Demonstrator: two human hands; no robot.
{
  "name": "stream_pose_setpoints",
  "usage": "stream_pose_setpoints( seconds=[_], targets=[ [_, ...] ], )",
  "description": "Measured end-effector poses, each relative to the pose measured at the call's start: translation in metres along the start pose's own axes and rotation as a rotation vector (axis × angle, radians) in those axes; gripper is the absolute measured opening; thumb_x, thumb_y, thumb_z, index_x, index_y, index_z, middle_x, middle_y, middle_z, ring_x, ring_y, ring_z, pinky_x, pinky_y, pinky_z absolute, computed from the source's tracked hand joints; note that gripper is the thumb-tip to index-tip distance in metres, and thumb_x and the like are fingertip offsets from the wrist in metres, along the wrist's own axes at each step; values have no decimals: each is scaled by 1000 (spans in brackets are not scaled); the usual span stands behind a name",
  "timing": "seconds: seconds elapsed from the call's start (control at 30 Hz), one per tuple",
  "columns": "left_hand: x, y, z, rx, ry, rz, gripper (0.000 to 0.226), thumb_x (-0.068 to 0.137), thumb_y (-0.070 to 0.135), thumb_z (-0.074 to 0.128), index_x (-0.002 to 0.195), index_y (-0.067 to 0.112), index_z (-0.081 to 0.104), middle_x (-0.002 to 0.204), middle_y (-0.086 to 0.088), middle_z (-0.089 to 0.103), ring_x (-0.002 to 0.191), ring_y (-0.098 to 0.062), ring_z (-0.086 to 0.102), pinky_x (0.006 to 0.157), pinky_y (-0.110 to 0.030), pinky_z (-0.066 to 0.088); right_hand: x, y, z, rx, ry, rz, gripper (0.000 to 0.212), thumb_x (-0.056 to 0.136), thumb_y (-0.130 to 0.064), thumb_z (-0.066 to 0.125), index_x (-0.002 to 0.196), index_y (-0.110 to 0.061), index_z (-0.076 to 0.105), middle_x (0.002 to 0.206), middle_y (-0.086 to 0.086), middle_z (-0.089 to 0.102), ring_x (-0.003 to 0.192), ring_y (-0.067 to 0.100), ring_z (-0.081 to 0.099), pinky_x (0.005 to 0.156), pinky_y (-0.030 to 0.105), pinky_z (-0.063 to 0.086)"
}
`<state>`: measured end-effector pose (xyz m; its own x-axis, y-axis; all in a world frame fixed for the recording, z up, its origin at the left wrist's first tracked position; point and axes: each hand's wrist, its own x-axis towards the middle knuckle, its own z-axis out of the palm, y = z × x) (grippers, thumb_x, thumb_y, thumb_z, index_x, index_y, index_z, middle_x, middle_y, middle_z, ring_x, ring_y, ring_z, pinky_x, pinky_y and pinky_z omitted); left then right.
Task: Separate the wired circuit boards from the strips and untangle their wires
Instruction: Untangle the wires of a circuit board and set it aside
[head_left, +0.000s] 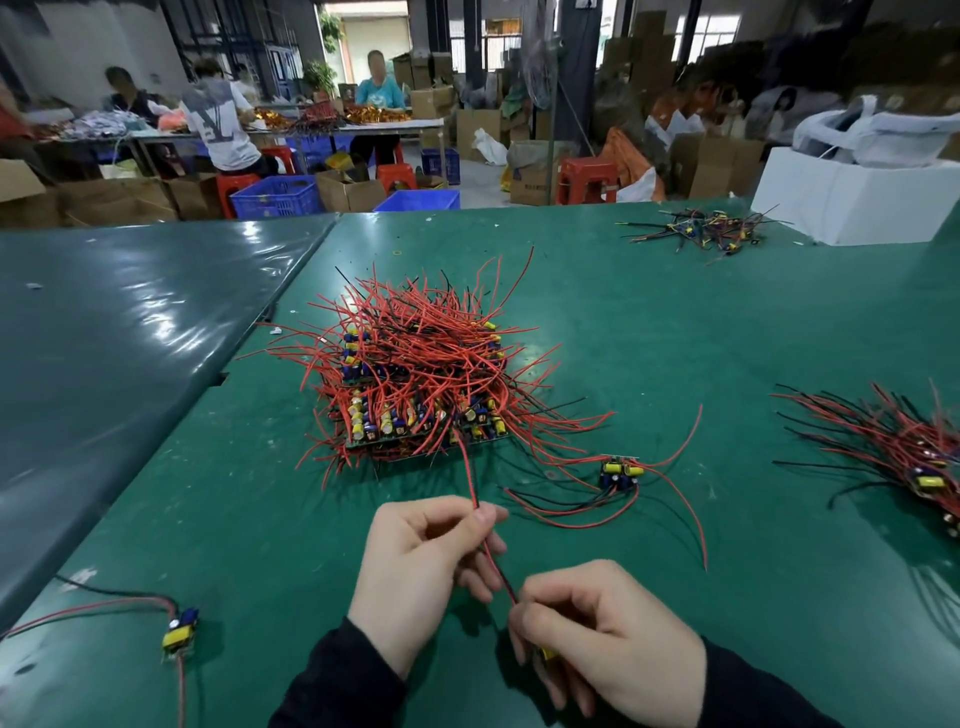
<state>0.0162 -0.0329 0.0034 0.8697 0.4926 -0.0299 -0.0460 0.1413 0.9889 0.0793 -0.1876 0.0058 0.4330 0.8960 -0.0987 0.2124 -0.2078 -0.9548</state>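
A big tangled pile of circuit board strips (415, 384) with red and black wires lies mid-table. From its front edge a red-and-black wire pair (470, 480) runs toward me. My left hand (426, 566) pinches that wire pair between thumb and forefinger. My right hand (602, 634) grips the pair's near end, with a small yellow-topped circuit board (546, 652) mostly hidden under its fingers. The wire is stretched nearly straight between the pile and my hands.
A separated board with loose wires (621, 475) lies right of the pile. Another single board (179, 631) sits at the near left. A heap of wired boards (909, 457) is at the right edge, a small one (701, 231) far right by a white box (852, 197).
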Motion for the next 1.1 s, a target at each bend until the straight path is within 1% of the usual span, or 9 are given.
stream_pose_setpoints(
  seconds=[0.13, 0.33, 0.53, 0.63, 0.77, 0.83, 0.9, 1.0, 1.1],
  targets=[
    [6, 3, -8, 23, 99, 24, 18, 89, -7, 52, 76, -12, 64, 54, -13, 57, 35, -16, 50, 33, -19, 39, -1, -1, 1, -3, -44, -3, 26, 91, -23, 52, 67, -19, 61, 48, 0, 56, 35, 9, 46, 39, 16, 36],
    [5, 3, -9, -15, 104, 42, 19, 89, -3, 51, 78, -8, 66, 56, -12, 57, 36, -16, 49, 32, -19, 37, -2, -3, 2, -5, -67, -13, 26, 91, -23, 53, 67, -21, 62, 50, 2, 56, 36, 5, 47, 40, 16, 37],
    [8, 2, -12, 8, 267, 230, 21, 91, -2, 51, 76, -3, 67, 54, -4, 58, 35, -11, 45, 33, -16, 32, -3, -3, 3, 11, -87, -11, 25, 90, -24, 53, 67, -22, 61, 49, -2, 56, 37, 6, 47, 41, 15, 38],
    [6, 0, -7, -74, 178, 138, 14, 87, 8, 56, 85, 1, 68, 65, -6, 61, 39, -11, 47, 33, -17, 34, -1, 0, 3, 42, -11, -10, 24, 88, -29, 51, 67, -23, 61, 49, -2, 57, 35, 9, 46, 39, 17, 37],
    [-1, -2, 3, 4, -36, 48, 20, 62, 19, 72, 67, 0, 73, 61, -17, 62, 37, -14, 46, 34, -18, 35, 1, 2, -1, 61, 79, -9, 26, 91, -25, 49, 67, -22, 61, 48, 1, 57, 33, 12, 45, 37, 18, 34],
    [-2, -3, 5, 22, -15, 83, 13, 66, 9, 72, 56, 2, 69, 61, -19, 63, 36, -13, 46, 34, -17, 35, 2, 1, -1, 54, 76, -8, 27, 92, -23, 49, 68, -21, 61, 49, 1, 58, 34, 12, 45, 38, 18, 35],
    [-1, -5, 5, 18, 40, 96, 19, 70, 1, 71, 52, 1, 66, 59, -18, 62, 34, -13, 45, 33, -17, 34, 3, 0, -1, 62, 69, -14, 26, 91, -26, 49, 69, -21, 62, 50, 0, 59, 38, 12, 47, 42, 19, 38],
    [-1, -5, 6, -25, 28, 60, 24, 63, 18, 72, 64, -5, 69, 50, -12, 56, 38, -15, 45, 39, -18, 37, 4, -2, -3, 104, 67, -30, 24, 89, -30, 55, 72, -22, 70, 61, 0, 64, 55, 13, 53, 57, 24, 41],
    [-1, -5, 8, -149, -22, -37, 35, 60, 27, 71, 83, 0, 73, 69, -13, 66, 53, -16, 57, 46, -21, 46, 8, -4, -11, 259, 216, -49, 16, 82, -28, 66, 81, -18, 77, 69, -7, 64, 65, 6, 55, 58, 14, 39]
  ],
)
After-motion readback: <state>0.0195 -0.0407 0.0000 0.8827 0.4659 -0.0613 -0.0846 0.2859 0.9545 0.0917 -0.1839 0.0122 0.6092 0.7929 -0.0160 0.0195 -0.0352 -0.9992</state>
